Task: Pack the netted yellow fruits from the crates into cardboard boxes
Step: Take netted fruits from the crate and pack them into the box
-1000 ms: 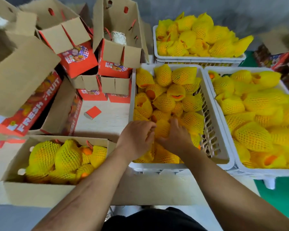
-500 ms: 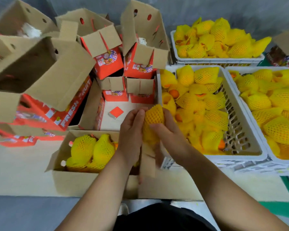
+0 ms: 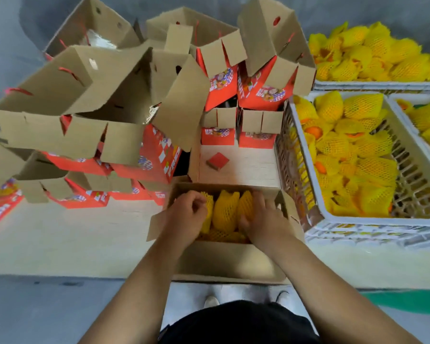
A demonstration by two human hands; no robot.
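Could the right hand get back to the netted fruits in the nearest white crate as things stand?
Probably yes. The right hand is in the open box, and the white crate sits just right of it, open-topped, its netted fruits uncovered.

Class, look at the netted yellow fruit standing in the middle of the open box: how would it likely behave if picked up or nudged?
The netted fruit would probably grip well, since its foam mesh looks soft and textured. Standing on end between neighbours, it seems apt to tip if those were removed. The loose net tip likely flops.
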